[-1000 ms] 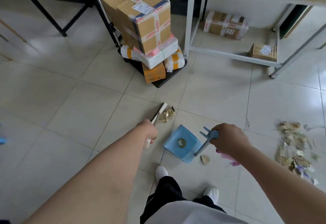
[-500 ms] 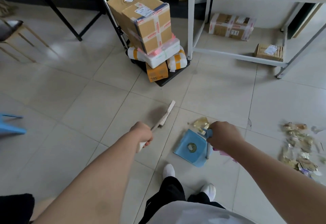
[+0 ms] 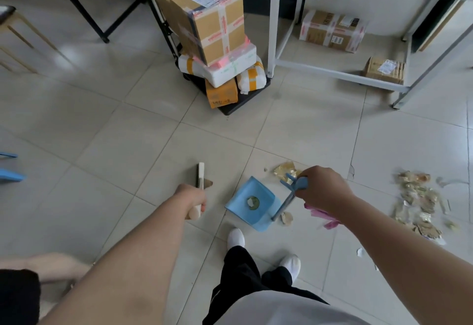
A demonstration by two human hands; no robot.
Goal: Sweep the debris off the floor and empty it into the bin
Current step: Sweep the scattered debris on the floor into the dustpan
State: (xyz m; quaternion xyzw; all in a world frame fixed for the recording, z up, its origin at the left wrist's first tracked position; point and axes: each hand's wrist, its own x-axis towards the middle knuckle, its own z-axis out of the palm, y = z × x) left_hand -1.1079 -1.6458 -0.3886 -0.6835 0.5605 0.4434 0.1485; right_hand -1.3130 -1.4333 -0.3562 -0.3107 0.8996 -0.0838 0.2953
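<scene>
My left hand (image 3: pixel 192 198) grips the pale handle of a broom (image 3: pixel 200 176), whose head points away over the tiles. My right hand (image 3: pixel 323 190) grips the top of the upright handle of a blue dustpan (image 3: pixel 252 203), which rests on the floor in front of my feet with one small scrap inside. A gold wrapper (image 3: pixel 284 169) lies just beyond the pan. A small scrap (image 3: pixel 286 218) and pink paper (image 3: pixel 322 215) lie to its right. A large heap of torn wrappers (image 3: pixel 417 204) covers the tiles at the far right. No bin is in view.
A hand trolley (image 3: pixel 243 99) stacked with cardboard parcels (image 3: pixel 217 22) stands ahead. To its right is a white-framed table (image 3: pixel 272 30) with boxes (image 3: pixel 332 30) on its low shelf. A wooden stool (image 3: pixel 15 32) and blue furniture (image 3: pixel 10 173) sit at the left. Another person's limb (image 3: pixel 46 265) shows at lower left.
The broom swung left, away from the gold wrapper, which now lies beyond the dustpan. The dustpan handle stayed in my right hand. The view shifted a little.
</scene>
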